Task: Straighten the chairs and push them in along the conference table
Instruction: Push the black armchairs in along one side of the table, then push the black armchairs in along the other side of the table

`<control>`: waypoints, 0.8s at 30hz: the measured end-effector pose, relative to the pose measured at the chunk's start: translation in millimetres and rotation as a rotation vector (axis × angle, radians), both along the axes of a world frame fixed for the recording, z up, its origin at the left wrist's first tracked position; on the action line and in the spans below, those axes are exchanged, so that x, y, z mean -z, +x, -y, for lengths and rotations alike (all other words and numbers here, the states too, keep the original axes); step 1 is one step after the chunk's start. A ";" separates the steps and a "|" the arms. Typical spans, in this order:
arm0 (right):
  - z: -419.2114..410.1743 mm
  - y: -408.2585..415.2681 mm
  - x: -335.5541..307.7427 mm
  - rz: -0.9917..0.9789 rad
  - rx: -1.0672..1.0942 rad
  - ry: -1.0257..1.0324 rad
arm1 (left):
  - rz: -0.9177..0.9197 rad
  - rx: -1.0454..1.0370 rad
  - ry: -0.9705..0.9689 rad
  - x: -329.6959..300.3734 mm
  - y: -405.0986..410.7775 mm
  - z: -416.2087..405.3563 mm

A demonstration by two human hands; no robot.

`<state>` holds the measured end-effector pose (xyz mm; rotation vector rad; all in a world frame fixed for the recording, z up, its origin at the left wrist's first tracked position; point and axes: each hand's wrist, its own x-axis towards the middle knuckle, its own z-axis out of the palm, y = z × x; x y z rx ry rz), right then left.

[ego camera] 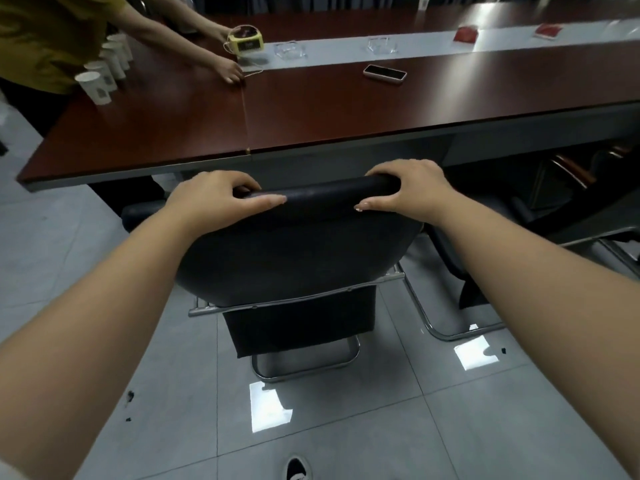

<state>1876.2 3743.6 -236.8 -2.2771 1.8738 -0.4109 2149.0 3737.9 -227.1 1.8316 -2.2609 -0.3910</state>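
Dark red-brown conference table (311,109) spans the frame. Black chair (294,258) sits just short of its near edge, back toward the camera, seat partly under. Left hand (211,197) and right hand (408,192) each grasp the top of the backrest, spread wide, likely to steer it in square.

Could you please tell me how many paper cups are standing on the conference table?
5 visible, in a row at the table's far left end: cups at and. They overlap, so more may be hidden.
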 end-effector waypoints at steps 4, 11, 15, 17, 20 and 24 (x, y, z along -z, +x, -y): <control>-17.7 1.6 5.8 0.291 0.073 -0.063 | -0.673 0.040 0.149 -16.7 -10.5 0.6; -50.5 -13.2 7.5 0.651 0.282 -0.239 | -0.753 0.271 0.182 -34.3 -78.8 -11.6; -78.0 -35.7 3.6 0.855 0.396 -0.263 | -0.804 0.378 0.243 -31.6 -126.7 -26.2; -98.1 -52.8 1.1 0.900 0.451 -0.272 | -0.816 0.429 0.278 -28.0 -157.2 -34.0; -134.4 -92.6 -0.9 0.927 0.565 -0.302 | -0.787 0.544 0.318 -27.6 -213.5 -52.8; -183.2 -145.1 -11.3 0.972 0.708 -0.357 | -0.811 0.638 0.377 -30.6 -287.5 -83.6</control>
